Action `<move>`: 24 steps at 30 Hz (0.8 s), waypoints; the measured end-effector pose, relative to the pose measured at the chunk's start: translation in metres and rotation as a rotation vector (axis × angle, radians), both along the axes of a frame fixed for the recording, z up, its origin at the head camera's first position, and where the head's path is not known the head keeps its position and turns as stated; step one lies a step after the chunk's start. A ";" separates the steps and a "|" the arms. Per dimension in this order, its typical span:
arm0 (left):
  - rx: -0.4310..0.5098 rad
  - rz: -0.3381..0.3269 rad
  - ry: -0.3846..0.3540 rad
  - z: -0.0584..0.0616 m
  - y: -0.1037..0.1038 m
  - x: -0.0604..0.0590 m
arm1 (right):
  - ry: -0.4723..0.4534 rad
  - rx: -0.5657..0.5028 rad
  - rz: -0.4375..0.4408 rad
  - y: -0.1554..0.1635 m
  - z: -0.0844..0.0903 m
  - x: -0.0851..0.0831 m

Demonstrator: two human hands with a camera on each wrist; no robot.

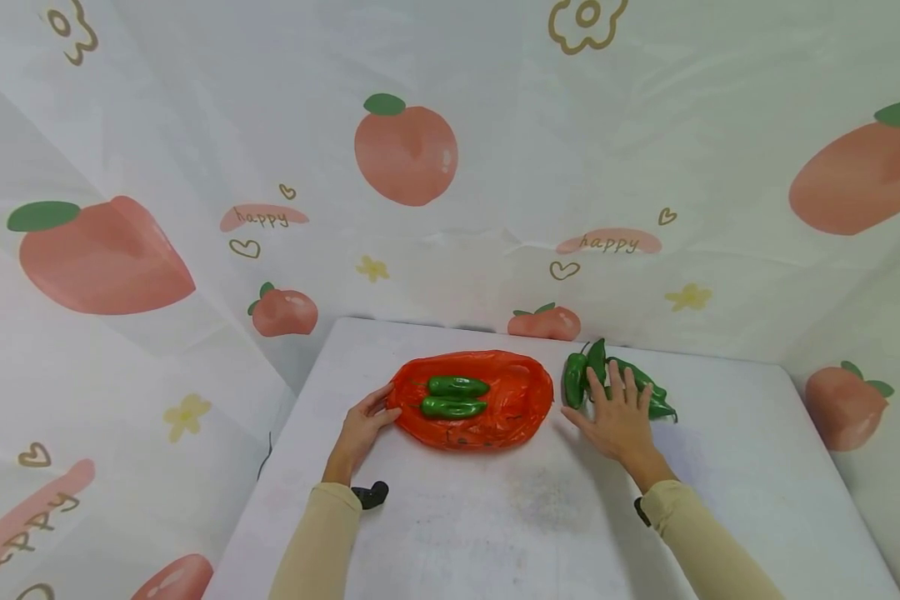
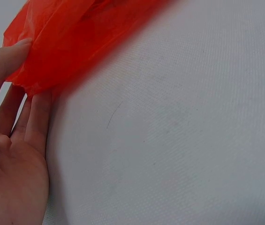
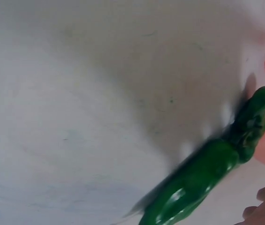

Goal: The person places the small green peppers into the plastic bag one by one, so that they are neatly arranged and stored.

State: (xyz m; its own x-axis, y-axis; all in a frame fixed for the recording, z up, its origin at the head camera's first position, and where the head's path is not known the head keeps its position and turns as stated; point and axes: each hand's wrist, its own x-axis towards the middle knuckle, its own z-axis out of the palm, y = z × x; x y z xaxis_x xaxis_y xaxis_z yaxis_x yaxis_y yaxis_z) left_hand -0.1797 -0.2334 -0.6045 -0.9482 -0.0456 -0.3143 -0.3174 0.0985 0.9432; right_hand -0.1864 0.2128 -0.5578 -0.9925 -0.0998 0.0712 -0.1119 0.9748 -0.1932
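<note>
Orange-red plastic bag [image 1: 474, 402] flat on white table [image 1: 720, 467], two green peppers [image 1: 456, 397] inside. Left hand [image 1: 362, 429] at bag's left edge, thumb and fingers pinching the film, likely steadying it. Right of bag: right hand [image 1: 617, 415], fingers spread, resting on loose pepper pile [image 1: 579, 377].

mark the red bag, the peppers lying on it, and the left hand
red bag [image 1: 521, 400], head view, bare right part.
peppers on the bag [image 1: 457, 387], head view, middle of the upper one.
left hand [image 1: 360, 429], head view, back of the hand.

Peppers [image 1: 456, 397] on bag [image 1: 521, 408] — pile [image 1: 648, 392] right
</note>
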 end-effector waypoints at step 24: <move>0.027 -0.059 -0.019 0.030 0.002 0.007 | 0.054 -0.092 -0.083 0.046 -0.008 -0.005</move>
